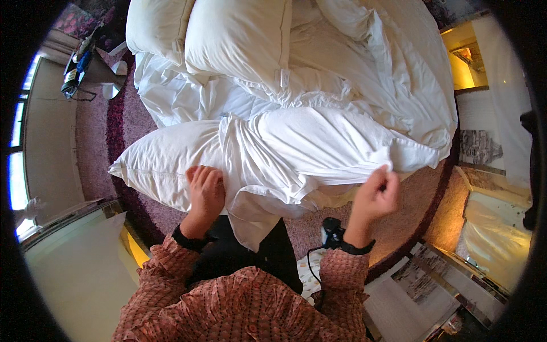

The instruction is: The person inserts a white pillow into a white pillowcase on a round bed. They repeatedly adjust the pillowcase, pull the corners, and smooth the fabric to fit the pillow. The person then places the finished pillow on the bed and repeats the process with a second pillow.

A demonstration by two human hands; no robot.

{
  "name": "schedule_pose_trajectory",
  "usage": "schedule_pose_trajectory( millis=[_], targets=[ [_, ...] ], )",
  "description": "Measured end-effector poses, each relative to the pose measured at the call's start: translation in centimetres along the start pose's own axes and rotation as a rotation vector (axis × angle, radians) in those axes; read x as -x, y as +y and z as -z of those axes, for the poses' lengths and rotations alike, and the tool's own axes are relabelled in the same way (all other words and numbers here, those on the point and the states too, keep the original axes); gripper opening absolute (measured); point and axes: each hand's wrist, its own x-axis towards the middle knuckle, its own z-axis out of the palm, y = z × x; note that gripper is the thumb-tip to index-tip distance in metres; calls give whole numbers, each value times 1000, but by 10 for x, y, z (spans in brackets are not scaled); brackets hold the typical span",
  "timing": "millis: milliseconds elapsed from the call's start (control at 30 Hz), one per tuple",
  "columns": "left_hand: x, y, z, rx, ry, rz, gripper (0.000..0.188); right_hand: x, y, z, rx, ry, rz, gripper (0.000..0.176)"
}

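Note:
A white pillow [171,158] lies crosswise at the near edge of the bed, its left end bare. A white pillowcase [316,141] covers its right part, bunched in folds around the middle, with a loose flap hanging down over my legs. My right hand [378,194] pinches the pillowcase fabric near its right end. My left hand [206,192] rests against the near side of the pillow, beside the bunched edge; its fingers are curled, and whether they grip the pillow cannot be told.
Beyond lie two more pillows [239,38] and rumpled white bedding [384,64]. Patterned carpet [410,205] surrounds the bed. A chair with items [81,68] stands at the far left, a pale-topped piece of furniture [81,265] at the near left, and boxes or furniture [423,278] at the right.

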Motion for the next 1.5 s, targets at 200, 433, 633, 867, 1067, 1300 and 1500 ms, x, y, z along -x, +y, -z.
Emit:
schedule_pose_trajectory(
  millis=[200,433,633,867,1067,1300,1500],
  targets=[
    [-2,-21,31,-75,85,-9,14,-31,78,31,-13,110,-171,20],
    [-7,-41,43,-67,66,-42,17,-21,143,14,-125,-16,-667,26],
    [-12,-48,9,14,-11,-19,18,33,49,23,-85,-87,-193,28],
    [-12,-44,7,53,1,-23,26,78,-64,-8,-204,-639,233,44],
    [-4,-42,9,28,-22,-24,21,73,-56,-22,-228,-590,288,26],
    [-8,-37,23,-38,71,-50,16,52,1,1,-79,-231,-63,13],
    [-5,-44,50,-11,42,-92,16,29,82,14,-402,-194,-767,14]
  ],
)
